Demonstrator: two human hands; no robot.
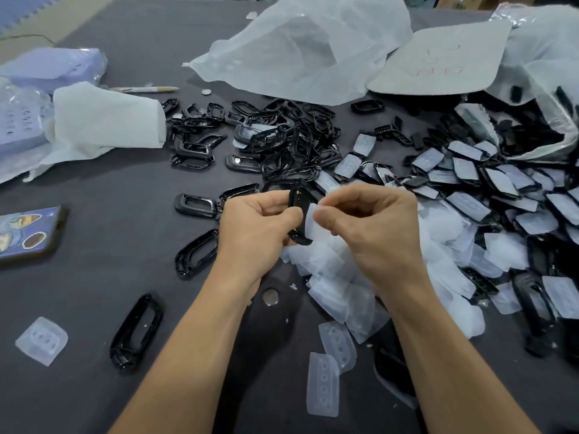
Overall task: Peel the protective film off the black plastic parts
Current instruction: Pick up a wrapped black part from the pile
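Pinching film [314, 223] — left hand [257, 225] gripping part [298, 201].

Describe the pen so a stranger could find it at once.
Start at the big folded white foam sheet on the dark table's left side. Just behind it lies a slim cream-coloured pen, the only long, pale stick among black plastic frames.

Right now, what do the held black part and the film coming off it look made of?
The part: glossy black moulded plastic, judging by its sharp highlights. The film: thin, translucent whitish plastic, probably soft, as it bends where the right hand pinches it.
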